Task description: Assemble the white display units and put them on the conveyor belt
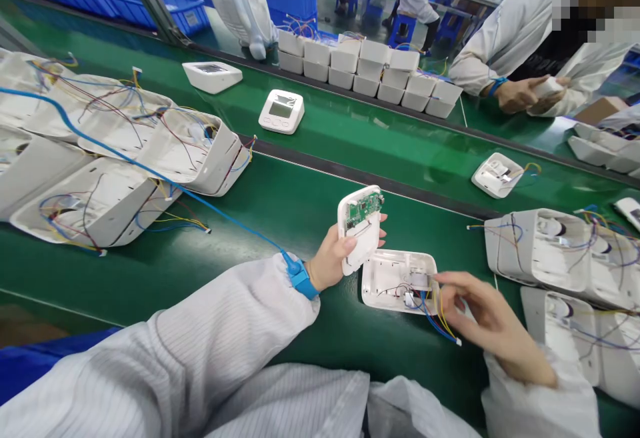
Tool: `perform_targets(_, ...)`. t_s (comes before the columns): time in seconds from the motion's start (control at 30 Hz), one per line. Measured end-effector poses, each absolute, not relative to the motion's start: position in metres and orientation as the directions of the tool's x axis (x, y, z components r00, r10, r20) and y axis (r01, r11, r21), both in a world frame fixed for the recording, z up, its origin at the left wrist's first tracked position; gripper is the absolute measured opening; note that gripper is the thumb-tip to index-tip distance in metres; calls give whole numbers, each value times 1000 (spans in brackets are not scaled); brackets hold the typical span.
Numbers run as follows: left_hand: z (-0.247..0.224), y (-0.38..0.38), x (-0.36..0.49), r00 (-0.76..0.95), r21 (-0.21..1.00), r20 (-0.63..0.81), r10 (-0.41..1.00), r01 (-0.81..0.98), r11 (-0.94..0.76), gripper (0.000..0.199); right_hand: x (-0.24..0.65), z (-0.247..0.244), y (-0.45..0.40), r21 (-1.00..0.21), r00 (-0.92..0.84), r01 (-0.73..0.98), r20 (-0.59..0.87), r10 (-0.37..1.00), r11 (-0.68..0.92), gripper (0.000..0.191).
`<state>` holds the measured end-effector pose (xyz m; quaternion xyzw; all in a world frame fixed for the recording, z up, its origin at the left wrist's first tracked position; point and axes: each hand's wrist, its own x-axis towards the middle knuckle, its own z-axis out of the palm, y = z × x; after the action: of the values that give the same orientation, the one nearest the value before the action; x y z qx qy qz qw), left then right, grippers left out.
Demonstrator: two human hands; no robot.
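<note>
As the left hand (pixel 331 255) grips a white cover (pixel 361 241), the right hand (pixel 483 311) curls beside an open housing (pixel 383 277).
Far left, a blue bin (pixel 155 6) bears a label (pixel 191 19) too small to read; near centre, the cover shows a circuit board (pixel 364 209); just right lies the housing, the right fingers at its edge, grasp unclear; far right, a co-worker's dark shirt (pixel 543 59) has illegible lettering.

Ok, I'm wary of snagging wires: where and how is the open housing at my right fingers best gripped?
Probably by the near wall of the open housing, toward its left end, coming from your side. It lies open side up, so that rim can likely be pinched; the wires spill over the near right corner.
</note>
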<state>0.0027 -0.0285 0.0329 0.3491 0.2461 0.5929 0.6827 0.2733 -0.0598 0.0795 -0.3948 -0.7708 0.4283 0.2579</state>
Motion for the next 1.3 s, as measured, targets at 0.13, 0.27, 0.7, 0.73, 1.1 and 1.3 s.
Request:
perform_targets(0.13, 31, -31, 9, 184, 806, 123, 975, -592, 10, 73, 264, 94, -84, -844, -562, 358, 148, 814, 400, 49)
perform_targets(0.27, 31, -40, 20, 241, 811, 124, 963, -584, 42, 72, 245, 111, -63, -781, -546, 406, 210, 811, 475, 23)
perform_targets(0.7, 31, -45, 13, 359, 865, 160, 919, -500, 45, 64, 201, 81, -42, -999, -435, 26, -38, 900, -30, 27)
perform_targets(0.73, 31, -44, 13, 367, 865, 160, 916, -500, 49, 64, 200, 81, -43, -998, -437, 57, -55, 898, -34, 26)
perform_targets(1.1, 31, -44, 11, 363, 901, 267, 893, -423, -97, 67, 204, 72, -33, -475, -197, 760, 482, 854, 444, 17)
perform_targets(1.3, 34, -46, 15, 401, 859, 103, 910, -497, 121, 63, 209, 65, -29, -103, -389, 846, 551, 738, 523, 17)
